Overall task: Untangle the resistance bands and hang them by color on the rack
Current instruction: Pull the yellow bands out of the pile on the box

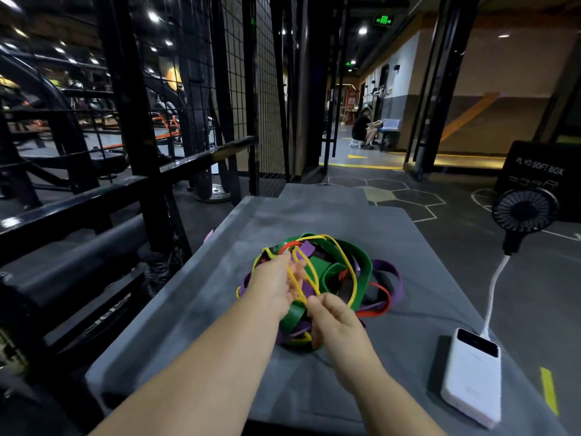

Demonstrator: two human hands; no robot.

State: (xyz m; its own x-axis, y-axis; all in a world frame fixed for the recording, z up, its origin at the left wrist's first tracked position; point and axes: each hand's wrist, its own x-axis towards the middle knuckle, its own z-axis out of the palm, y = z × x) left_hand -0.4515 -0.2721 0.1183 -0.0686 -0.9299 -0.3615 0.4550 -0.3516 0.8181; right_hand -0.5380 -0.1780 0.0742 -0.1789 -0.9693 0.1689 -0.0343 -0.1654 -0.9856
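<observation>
A tangled heap of resistance bands lies on the grey mat (195, 297): a thin yellow band (352, 272), wide green bands (361, 256), purple bands (394, 272), and red bands (382, 291). My left hand (276, 281) reaches into the heap's left side, and yellow strands run across its fingers. My right hand (330, 319) sits at the near side of the heap, its fingers pinching a yellow strand. The lower part of the pile is hidden behind both hands.
A white power bank (471, 376) lies on the mat's right side, cabled to a small black fan (523, 212). A black metal rack (138, 114) with mesh stands to the left. A black soft box (540, 171) is at right. A person sits far down the corridor.
</observation>
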